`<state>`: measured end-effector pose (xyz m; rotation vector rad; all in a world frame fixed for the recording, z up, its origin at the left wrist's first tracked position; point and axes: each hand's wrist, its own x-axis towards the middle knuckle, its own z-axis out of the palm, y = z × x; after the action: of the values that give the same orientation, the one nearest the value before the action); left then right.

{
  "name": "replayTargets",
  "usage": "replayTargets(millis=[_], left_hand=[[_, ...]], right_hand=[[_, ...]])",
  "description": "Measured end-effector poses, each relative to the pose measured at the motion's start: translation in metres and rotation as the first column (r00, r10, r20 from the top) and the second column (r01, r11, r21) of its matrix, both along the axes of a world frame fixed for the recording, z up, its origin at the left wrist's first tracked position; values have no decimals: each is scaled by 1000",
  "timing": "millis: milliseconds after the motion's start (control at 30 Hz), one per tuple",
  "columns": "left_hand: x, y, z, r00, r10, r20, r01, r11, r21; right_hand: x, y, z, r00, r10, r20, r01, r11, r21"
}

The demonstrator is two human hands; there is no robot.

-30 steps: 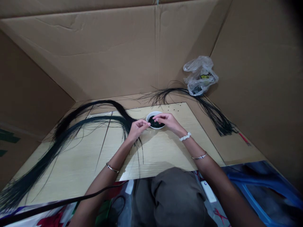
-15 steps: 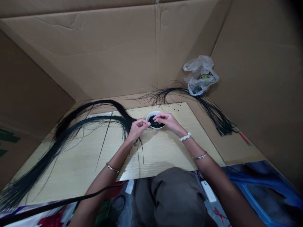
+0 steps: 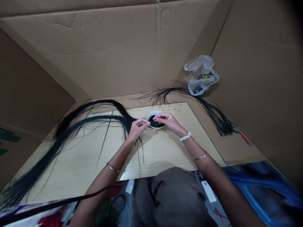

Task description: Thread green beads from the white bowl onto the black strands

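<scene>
Fingers of the right hand dip, pinched together, into a white bowl of dark bits; the left hand, curled closed, sits just left of the rim.

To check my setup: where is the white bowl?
In the head view, the bowl sits on the board between the left hand and right hand.

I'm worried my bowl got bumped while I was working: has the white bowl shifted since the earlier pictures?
No: the white bowl keeps the same place against the back right corner of the pale wood-grain board, with no visible shift in any direction.
</scene>
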<state>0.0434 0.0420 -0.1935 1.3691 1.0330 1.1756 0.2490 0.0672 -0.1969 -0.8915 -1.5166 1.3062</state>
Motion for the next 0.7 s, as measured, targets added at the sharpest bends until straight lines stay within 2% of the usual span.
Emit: replayTargets(millis=[200, 433, 700], left_hand=[[-1, 1, -2, 1000, -3, 1, 3, 1000, 0], [-1, 1, -2, 1000, -1, -9, 1, 1000, 12], [-2, 0, -2, 1000, -9, -15, 9, 1000, 14]], right_hand=[[-1, -1, 0, 1000, -7, 1, 7, 1000, 7], [-3, -3, 5, 996, 29, -83, -25, 999, 42], [-1, -8, 13, 998, 53, 22, -55, 990, 133]])
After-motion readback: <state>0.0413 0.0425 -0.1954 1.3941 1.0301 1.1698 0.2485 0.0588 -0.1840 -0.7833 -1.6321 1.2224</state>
